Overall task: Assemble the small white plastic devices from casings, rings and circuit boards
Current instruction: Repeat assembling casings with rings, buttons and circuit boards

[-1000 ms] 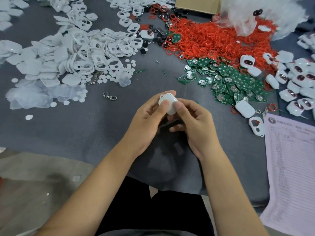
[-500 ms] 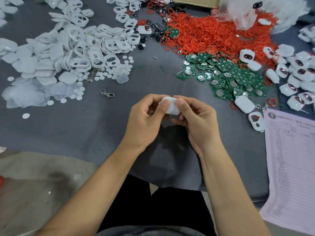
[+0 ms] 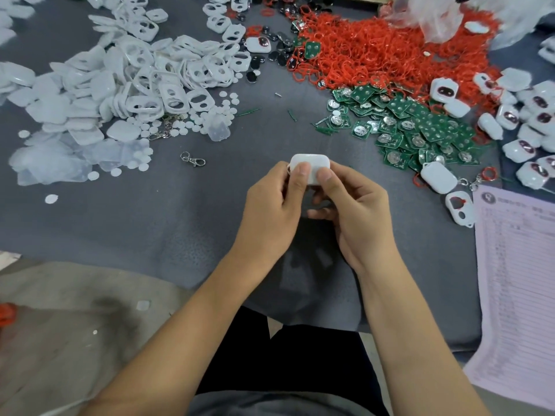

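A small white device is held between both hands above the grey cloth at mid-table. My left hand grips its left side, thumb pressed on its near face. My right hand grips the right side, thumb on top beside the other thumb. The device's underside is hidden by my fingers. White casings are heaped at the upper left. Red rings pile at the upper right, with green circuit boards just below them.
Finished white devices lie along the right edge, one with a keyring close to my right hand. A metal clasp lies left of my hands. A pink printed sheet hangs over the table's right front. Small white discs are scattered nearby.
Both hands have kept hold of the device and turned it a little, so its rounded back now faces up. The thumbs have shifted closer together on it.
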Action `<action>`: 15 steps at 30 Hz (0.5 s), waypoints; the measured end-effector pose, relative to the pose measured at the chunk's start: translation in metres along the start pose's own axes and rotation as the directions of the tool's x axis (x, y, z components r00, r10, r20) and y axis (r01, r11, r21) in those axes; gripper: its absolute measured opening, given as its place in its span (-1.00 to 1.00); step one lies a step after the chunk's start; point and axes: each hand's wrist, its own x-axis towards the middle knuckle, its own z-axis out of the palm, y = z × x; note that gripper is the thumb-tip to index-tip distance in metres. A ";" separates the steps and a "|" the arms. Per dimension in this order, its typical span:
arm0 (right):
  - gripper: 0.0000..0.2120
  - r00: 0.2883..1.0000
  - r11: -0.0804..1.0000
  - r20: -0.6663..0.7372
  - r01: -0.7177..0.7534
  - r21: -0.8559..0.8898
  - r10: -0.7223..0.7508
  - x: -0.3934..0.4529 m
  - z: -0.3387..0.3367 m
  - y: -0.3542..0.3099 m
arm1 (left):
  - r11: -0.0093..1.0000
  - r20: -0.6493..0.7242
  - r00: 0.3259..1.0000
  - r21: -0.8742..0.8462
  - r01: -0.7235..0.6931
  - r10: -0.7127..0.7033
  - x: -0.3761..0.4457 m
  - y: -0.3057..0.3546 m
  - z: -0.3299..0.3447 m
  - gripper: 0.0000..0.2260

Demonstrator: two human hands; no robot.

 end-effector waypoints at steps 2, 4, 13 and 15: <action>-0.84 1.000 0.999 0.004 -0.014 0.038 0.014 0.000 -0.001 -0.001 | 1.000 0.012 1.000 0.027 -0.012 0.012 0.000 0.001 0.001 -0.62; -0.84 1.000 0.999 0.001 -0.020 0.047 0.020 0.000 0.000 -0.001 | 0.999 0.005 1.000 0.039 -0.014 0.013 0.000 0.000 0.000 -0.63; -0.85 0.997 0.997 -0.055 0.049 -0.054 -0.052 0.000 0.005 0.003 | 0.999 -0.021 1.000 0.027 0.017 -0.016 0.003 -0.001 0.001 -0.57; -0.83 0.995 0.997 -0.080 0.051 -0.052 -0.055 -0.001 0.007 0.004 | 0.999 -0.007 0.999 -0.027 0.046 -0.046 0.004 0.001 0.002 -0.56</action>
